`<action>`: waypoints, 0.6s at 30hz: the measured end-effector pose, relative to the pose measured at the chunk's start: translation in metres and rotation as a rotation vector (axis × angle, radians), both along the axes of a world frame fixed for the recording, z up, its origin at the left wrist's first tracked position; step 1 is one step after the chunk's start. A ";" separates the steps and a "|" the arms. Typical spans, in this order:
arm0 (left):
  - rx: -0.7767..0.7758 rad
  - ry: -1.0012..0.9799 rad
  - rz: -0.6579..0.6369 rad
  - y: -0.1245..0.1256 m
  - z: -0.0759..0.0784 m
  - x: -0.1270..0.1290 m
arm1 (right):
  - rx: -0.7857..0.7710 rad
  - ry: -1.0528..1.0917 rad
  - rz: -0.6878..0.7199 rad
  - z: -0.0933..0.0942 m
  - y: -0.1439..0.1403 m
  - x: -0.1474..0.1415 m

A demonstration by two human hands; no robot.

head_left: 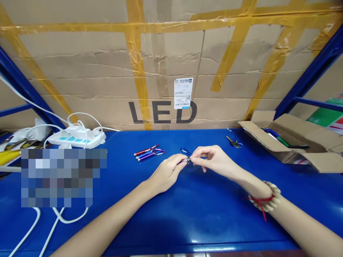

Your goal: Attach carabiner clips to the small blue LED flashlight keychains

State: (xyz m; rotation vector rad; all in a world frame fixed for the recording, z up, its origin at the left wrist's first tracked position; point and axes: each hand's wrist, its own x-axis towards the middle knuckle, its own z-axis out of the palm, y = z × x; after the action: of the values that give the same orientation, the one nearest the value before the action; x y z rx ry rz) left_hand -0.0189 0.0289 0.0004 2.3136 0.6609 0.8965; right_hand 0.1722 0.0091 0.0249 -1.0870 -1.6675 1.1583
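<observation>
Just above the middle of the blue tabletop, my two hands meet at a small silver-and-dark cylinder (188, 160). My left hand (169, 171) is closed around its left part, which the fingers mostly hide. With thumb and fingertips, my right hand (210, 159) pinches the dark end. Right behind the hands lies a loose blue carabiner clip (184, 151). To the left of my left hand, a red pen-shaped metal tube (146, 150) lies beside blue and purple metal tubes (150, 155) with carabiner clips on their ends.
A key bunch (234, 142) lies at the back right, near an open cardboard box (284, 157) holding pens. At left stand a white power strip (93, 140) with cables and a blurred-out patch. A large taped carton (166, 64) walls off the back between blue posts.
</observation>
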 end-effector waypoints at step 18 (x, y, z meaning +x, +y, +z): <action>0.255 0.036 0.091 -0.011 -0.004 0.002 | -0.190 -0.001 -0.049 0.002 -0.008 -0.001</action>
State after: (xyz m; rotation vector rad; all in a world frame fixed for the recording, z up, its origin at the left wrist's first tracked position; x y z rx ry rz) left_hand -0.0167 0.0178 -0.0036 2.5464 0.7069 1.0347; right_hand 0.1712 0.0011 0.0266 -1.2391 -1.5468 1.3045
